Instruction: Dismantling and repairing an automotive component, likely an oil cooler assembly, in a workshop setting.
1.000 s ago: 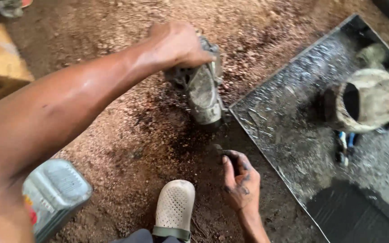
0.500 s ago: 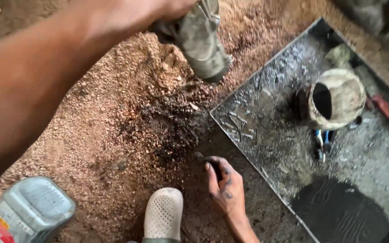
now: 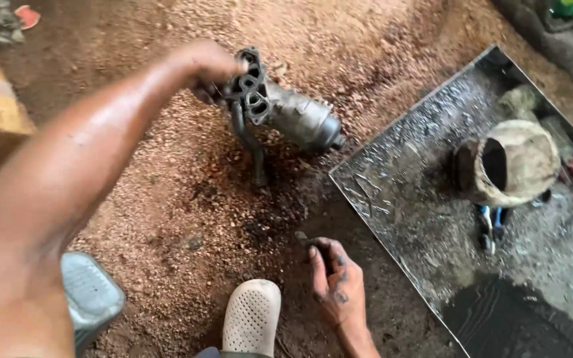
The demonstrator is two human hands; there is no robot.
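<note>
Sawdust floor [image 3: 134, 219] fills most of the view, with a dark wet patch in the middle. A big metal tray [image 3: 399, 199] lies on it at the right, bumpy and greasy. The left hand [image 3: 207, 66] is closed tight on a dirty grey engine part [image 3: 293, 116] and holds it up in the air, tipped over the dark patch. It looks like the part is being lifted and turned to drain or be looked at. It looks oily, so any move with it needs a firm hold.

On the tray lies a round hollow drum [image 3: 509, 162], caked in dirt. A grey plastic jug [image 3: 91, 298], boxy with ribs, sits at the bottom left; no label shows. A white shoe with holes [image 3: 253, 318] is near it.

The right hand [image 3: 336, 288] rests on the floor, fingers on a small dark piece [image 3: 302, 237]. I cannot tell if it grips it. Blue-handled pliers [image 3: 489, 229] lie below the drum.
</note>
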